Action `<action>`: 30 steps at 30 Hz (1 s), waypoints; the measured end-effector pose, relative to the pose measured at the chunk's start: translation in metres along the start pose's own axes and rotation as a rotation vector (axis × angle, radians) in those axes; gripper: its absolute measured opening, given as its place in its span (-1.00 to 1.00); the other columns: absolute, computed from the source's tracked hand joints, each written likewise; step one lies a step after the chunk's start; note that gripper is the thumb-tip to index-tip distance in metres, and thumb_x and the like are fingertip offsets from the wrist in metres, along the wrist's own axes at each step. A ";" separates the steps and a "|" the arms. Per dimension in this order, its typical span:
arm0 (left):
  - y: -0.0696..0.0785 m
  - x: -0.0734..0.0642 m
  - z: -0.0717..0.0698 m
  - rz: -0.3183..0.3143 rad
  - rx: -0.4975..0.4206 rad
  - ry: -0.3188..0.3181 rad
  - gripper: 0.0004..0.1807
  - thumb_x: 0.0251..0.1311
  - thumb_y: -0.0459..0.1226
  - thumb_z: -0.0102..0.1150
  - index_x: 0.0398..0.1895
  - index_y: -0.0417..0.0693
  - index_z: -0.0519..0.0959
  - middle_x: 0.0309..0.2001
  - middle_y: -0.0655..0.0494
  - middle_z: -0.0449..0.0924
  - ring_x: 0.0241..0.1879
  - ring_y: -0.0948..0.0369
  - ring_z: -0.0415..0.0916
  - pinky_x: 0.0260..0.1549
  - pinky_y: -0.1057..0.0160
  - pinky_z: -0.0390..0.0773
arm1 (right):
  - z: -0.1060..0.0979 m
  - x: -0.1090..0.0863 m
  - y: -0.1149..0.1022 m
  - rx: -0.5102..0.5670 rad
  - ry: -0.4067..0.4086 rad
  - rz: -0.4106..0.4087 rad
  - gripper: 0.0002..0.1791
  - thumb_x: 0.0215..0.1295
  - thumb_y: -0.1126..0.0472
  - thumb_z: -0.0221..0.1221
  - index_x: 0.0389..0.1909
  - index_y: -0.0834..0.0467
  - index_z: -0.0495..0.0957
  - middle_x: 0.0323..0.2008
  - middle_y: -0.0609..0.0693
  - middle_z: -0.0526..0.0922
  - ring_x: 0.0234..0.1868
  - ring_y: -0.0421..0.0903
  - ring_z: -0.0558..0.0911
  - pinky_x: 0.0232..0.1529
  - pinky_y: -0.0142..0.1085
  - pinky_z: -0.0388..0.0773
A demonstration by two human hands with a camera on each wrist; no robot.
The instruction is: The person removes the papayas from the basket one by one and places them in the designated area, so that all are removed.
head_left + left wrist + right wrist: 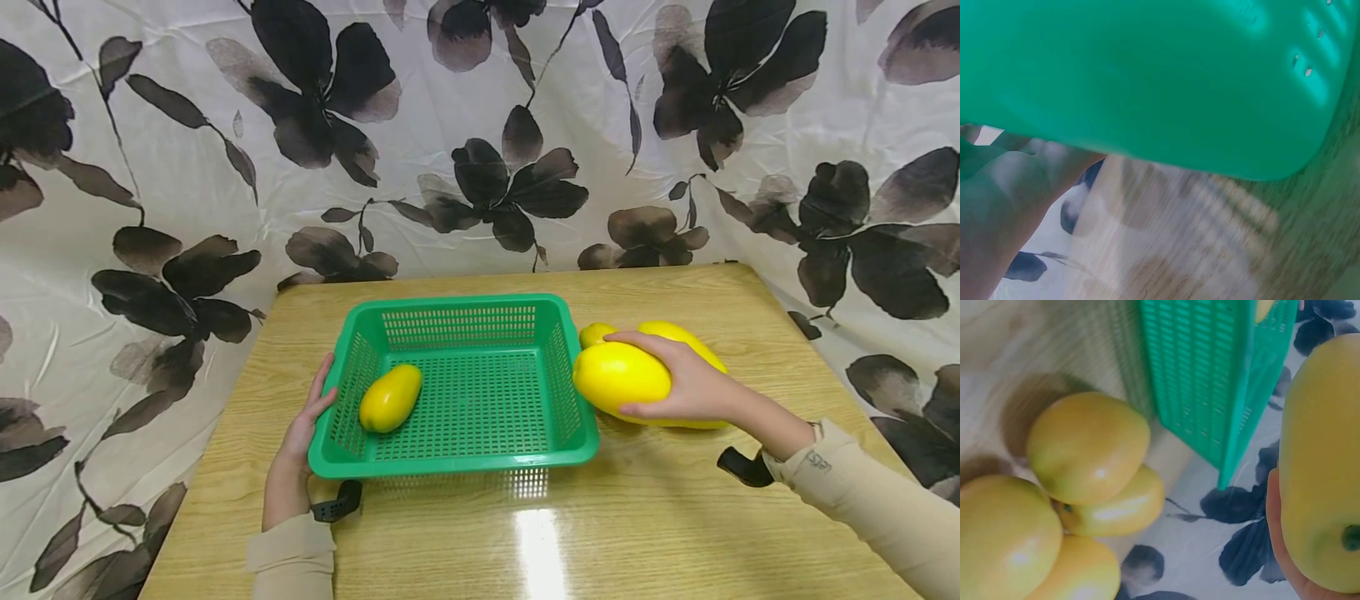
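Note:
A green plastic basket (450, 469) with slotted walls stands on the table, one yellow mango (391, 398) lying in its left part. My left hand (296, 433) rests against the basket's left outer side, its fingers reaching forward along the rim; in the left wrist view the basket wall (1166, 94) covers most of that hand. Just past the basket's right rim, my right hand (686, 379) grips another yellow mango (622, 379) from above. The right wrist view shows this held mango (1325, 462) close up, its green stem end visible.
Several more yellow mangoes (1088, 447) lie in a cluster on the table to the right of the basket, partly under my right hand. The wooden table (450, 542) ends at a floral cloth (420, 108) hanging behind and at both sides.

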State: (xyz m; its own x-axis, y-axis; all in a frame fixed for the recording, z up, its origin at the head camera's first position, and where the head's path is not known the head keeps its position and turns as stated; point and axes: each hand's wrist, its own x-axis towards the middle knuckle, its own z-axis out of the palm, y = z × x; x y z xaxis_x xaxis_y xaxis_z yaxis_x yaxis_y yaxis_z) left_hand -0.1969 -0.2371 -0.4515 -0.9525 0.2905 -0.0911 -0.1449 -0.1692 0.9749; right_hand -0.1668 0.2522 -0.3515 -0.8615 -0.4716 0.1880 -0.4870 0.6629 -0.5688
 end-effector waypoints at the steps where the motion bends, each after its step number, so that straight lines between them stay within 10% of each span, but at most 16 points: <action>1: 0.000 0.000 0.000 0.000 0.002 -0.002 -0.41 0.45 -0.18 -0.46 0.42 0.41 -0.33 0.42 0.20 -0.62 0.36 -0.01 -0.48 0.23 -0.12 -0.20 | 0.000 -0.002 0.001 -0.003 0.006 0.004 -0.15 -0.18 -0.01 0.43 0.23 -0.04 0.31 0.08 0.00 0.45 -0.09 -0.05 0.46 -0.23 -0.11 0.41; 11: -0.002 0.000 -0.002 0.018 0.010 -0.028 -0.42 0.45 -0.15 -0.48 0.43 0.36 -0.36 0.41 0.15 -0.63 0.35 -0.03 -0.40 0.02 0.36 0.25 | 0.008 -0.021 0.013 0.009 0.056 0.046 -0.17 -0.20 0.08 0.45 0.19 0.06 0.34 0.12 0.08 0.42 -0.04 -0.01 0.43 -0.19 -0.04 0.38; 19: -0.001 0.000 -0.001 0.008 0.005 -0.010 -0.42 0.45 -0.16 -0.47 0.43 0.39 -0.34 0.41 0.18 -0.63 0.35 -0.03 -0.48 0.23 -0.12 -0.18 | 0.020 -0.035 0.028 0.027 0.081 0.073 -0.18 -0.18 0.07 0.45 0.20 0.06 0.34 0.06 0.04 0.47 -0.11 -0.05 0.46 -0.21 -0.05 0.38; 30: -0.002 0.000 -0.001 0.019 -0.003 -0.006 -0.42 0.45 -0.18 -0.46 0.43 0.39 -0.31 0.41 0.20 -0.62 0.36 0.01 -0.54 0.23 -0.15 -0.27 | 0.044 -0.049 0.044 0.033 0.109 0.077 -0.16 -0.20 0.10 0.45 0.20 0.10 0.34 0.08 0.05 0.47 -0.06 -0.09 0.47 -0.16 -0.07 0.42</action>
State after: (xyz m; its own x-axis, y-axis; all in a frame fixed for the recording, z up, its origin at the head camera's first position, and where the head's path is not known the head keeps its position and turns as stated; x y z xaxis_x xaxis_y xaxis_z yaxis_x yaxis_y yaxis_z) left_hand -0.1970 -0.2377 -0.4532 -0.9536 0.2925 -0.0716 -0.1277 -0.1777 0.9758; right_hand -0.1401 0.2789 -0.4205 -0.9076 -0.3526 0.2278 -0.4152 0.6742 -0.6108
